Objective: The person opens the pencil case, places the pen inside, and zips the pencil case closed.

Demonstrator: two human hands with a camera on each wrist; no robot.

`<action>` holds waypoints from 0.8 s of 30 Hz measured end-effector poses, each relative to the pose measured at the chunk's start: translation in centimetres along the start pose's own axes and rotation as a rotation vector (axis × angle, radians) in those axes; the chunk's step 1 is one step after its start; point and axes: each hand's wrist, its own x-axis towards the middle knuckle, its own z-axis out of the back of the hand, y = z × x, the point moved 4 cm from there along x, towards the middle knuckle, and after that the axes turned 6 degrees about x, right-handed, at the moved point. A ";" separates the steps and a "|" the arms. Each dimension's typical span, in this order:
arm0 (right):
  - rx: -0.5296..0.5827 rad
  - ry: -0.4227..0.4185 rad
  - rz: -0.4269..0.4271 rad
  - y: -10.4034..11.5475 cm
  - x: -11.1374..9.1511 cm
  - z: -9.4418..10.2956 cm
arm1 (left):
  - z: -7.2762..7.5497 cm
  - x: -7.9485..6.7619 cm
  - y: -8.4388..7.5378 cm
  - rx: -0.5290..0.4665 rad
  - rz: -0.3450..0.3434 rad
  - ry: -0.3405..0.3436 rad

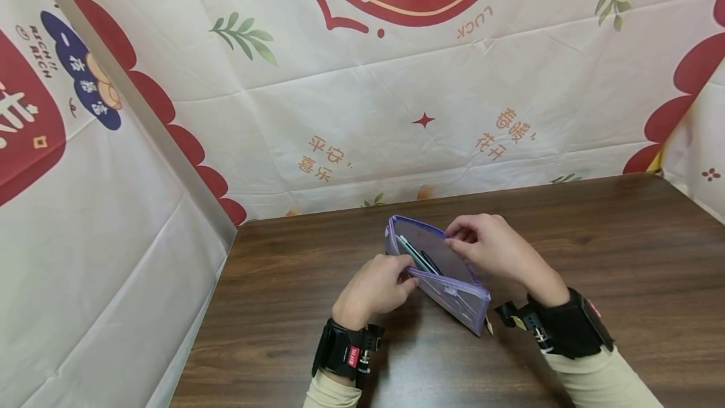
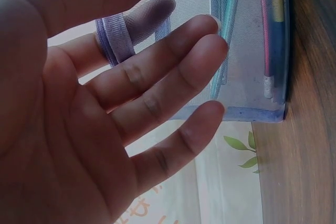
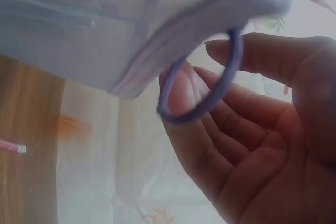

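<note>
A purple-trimmed mesh pencil case point(image 1: 461, 307) stands on the table with its zipped top spread apart. Inside it, a teal pen and a dark pen point(image 1: 430, 263) lean along the mesh. My left hand point(image 1: 376, 288) pinches the near rim; in the left wrist view its index finger shows through the mesh, the other fingers extended. The far rim is held by my right hand point(image 1: 493, 250) between thumb and index finger, seen around a purple loop point(image 3: 202, 111) of trim. A pink pencil point(image 2: 264, 40) lies low in the case in the left wrist view.
The case stands on a dark wood table point(image 1: 272, 320). A white printed cloth point(image 1: 362, 99) hangs along its back edge, and another cloth point(image 1: 130, 257) falls on the left. Both wrists carry black straps with cameras.
</note>
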 end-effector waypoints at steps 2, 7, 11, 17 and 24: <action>-0.008 -0.006 -0.010 -0.3 0.0 0.2 | -0.1 0.0 0.0 -0.005 0.002 0.003; -0.033 -0.014 -0.047 -1.0 0.0 0.5 | -0.1 0.0 0.0 -0.002 0.001 -0.001; -0.034 0.003 -0.091 -1.7 0.1 0.6 | -0.1 0.0 0.0 0.004 0.001 -0.003; -0.019 0.055 -0.195 -3.5 0.4 0.5 | 0.0 0.0 0.0 0.008 -0.002 -0.006; 0.060 0.139 -0.328 -5.2 0.2 -0.2 | 0.0 0.0 0.0 0.011 -0.003 -0.003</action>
